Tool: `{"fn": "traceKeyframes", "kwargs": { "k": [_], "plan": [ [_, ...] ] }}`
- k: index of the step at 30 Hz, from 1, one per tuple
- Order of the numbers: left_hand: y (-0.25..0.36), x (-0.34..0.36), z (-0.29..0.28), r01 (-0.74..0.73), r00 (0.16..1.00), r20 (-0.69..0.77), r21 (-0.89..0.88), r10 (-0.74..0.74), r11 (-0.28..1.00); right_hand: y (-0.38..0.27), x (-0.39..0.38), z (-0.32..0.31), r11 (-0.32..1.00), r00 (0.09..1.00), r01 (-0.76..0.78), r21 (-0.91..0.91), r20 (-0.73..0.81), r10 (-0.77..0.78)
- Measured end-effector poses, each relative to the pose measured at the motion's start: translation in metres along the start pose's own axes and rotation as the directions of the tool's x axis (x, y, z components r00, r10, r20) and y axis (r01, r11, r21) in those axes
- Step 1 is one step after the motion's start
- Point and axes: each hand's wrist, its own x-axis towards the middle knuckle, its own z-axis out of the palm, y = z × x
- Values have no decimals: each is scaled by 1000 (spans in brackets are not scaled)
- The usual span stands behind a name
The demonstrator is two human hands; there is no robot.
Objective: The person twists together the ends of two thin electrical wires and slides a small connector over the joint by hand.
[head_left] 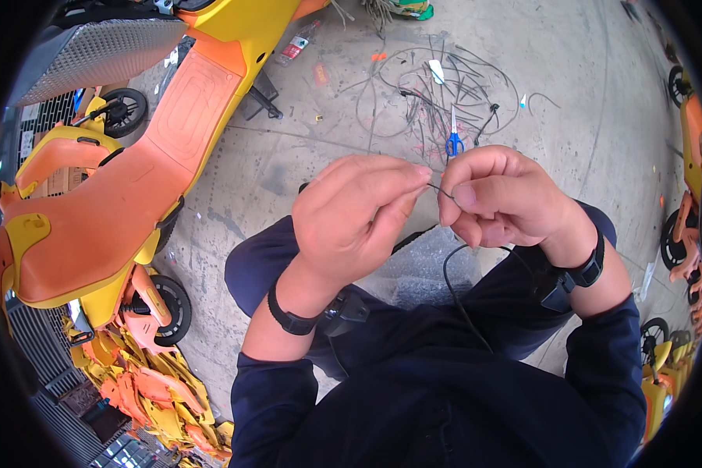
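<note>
My left hand (347,210) and my right hand (511,199) are raised over my lap, each closed on a thin dark wire (441,192), with a short span showing between their fingertips. A dark cable (447,285) loops below my right hand and runs down across my lap. Crumpled bubble wrap (413,277) lies between my legs. Beyond my hands, blue-handled scissors (455,143) rest on the ground beside tangled cut wires (413,97).
A yellow and orange scooter (109,226) fills the left side, with loose body panels (156,398) piled below it. More scooters (690,140) line the right edge. A plastic bottle (295,47) and small scraps lie on the grey concrete floor (249,179).
</note>
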Motion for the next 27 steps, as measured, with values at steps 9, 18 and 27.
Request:
{"fn": "traceKeyframes", "kwargs": {
  "k": [9,18,27],
  "plan": [
    [0,-4,7,52,998,-21,-94,-54,994,11,-1,5,955,977,211,-210,13,-213],
    [-2,-10,7,10,992,-125,-108,-23,994,12,0,4,892,952,277,-356,-27,-306],
    [1,-3,14,202,952,-169,-280,-255,938,17,5,1,412,696,496,-764,67,-715]
  ]
}}
